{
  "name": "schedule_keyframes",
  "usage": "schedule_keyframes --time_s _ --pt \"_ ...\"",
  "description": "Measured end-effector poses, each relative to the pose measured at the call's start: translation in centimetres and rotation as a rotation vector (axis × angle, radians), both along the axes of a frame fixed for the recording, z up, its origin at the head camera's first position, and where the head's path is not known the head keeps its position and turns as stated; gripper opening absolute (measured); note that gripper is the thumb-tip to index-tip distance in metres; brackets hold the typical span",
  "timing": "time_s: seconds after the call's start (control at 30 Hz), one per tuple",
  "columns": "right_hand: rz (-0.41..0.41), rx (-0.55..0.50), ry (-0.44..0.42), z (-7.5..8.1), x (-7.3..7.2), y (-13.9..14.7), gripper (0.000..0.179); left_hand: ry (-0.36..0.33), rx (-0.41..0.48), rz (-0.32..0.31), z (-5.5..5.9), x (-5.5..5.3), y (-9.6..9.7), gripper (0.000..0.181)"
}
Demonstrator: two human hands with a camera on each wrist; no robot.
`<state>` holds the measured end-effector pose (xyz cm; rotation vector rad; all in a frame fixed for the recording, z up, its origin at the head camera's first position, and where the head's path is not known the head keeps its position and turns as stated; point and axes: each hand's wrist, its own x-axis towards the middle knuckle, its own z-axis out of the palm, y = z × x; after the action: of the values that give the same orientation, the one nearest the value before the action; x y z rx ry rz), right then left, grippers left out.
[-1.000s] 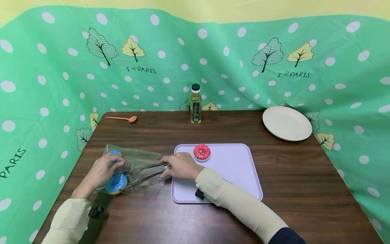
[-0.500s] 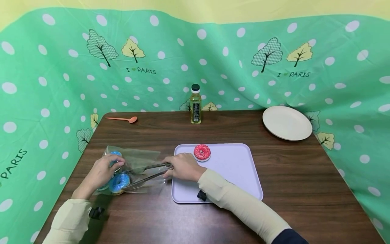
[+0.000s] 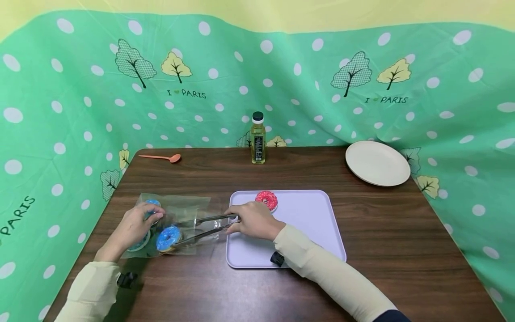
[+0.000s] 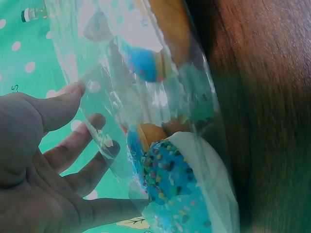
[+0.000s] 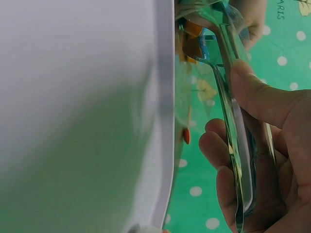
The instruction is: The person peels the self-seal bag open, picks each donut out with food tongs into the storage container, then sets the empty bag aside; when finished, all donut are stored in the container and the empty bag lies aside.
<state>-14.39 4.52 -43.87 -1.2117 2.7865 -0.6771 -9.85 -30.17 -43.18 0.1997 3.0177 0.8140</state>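
Observation:
My left hand (image 3: pixel 134 226) pinches the upper film of a clear plastic bag (image 3: pixel 183 203) at its left part. In the left wrist view, thumb and fingertips hold the film beside a sprinkled blue donut (image 4: pixel 170 165). My right hand (image 3: pixel 255 220) grips metal tongs (image 3: pixel 207 232) that reach into the bag's right end. Between the tong tips sits a blue-iced donut (image 3: pixel 168 238), inside the bag; the right wrist view shows the tongs (image 5: pixel 238 150) in the palm. A teal donut (image 3: pixel 140 243) and another blue one (image 3: pixel 154 203) lie in the bag, partly hidden by the left hand.
A lilac tray (image 3: pixel 310 237) lies right of the bag, under the right forearm, with a red donut (image 3: pixel 265 198) on it. Further back stand an oil bottle (image 3: pixel 258 141), an orange spoon (image 3: pixel 162 157) and a white plate (image 3: pixel 378 163). A green dotted cloth (image 3: pixel 297 107) hangs behind the table.
My right hand has moved right, drawing the tongs and the blue donut towards the bag's right end. The left hand stays at nearly the same spot on the bag.

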Motion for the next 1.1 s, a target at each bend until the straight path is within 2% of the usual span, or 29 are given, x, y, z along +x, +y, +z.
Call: schedule_keyframes --time_s 0.53,0.7,1.1 --pt "-0.078 -0.045 0.004 0.0 0.4 3.1 0.039 0.002 0.004 0.006 0.1 0.1 -0.4 0.021" --pt "-0.088 -0.036 0.005 -0.1 0.4 2.9 0.042 0.010 0.003 0.001 0.2 0.1 -0.3 0.021" --pt "-0.053 0.000 0.026 -0.7 0.4 1.4 0.049 0.007 0.012 0.000 0.3 0.0 0.1 0.018"
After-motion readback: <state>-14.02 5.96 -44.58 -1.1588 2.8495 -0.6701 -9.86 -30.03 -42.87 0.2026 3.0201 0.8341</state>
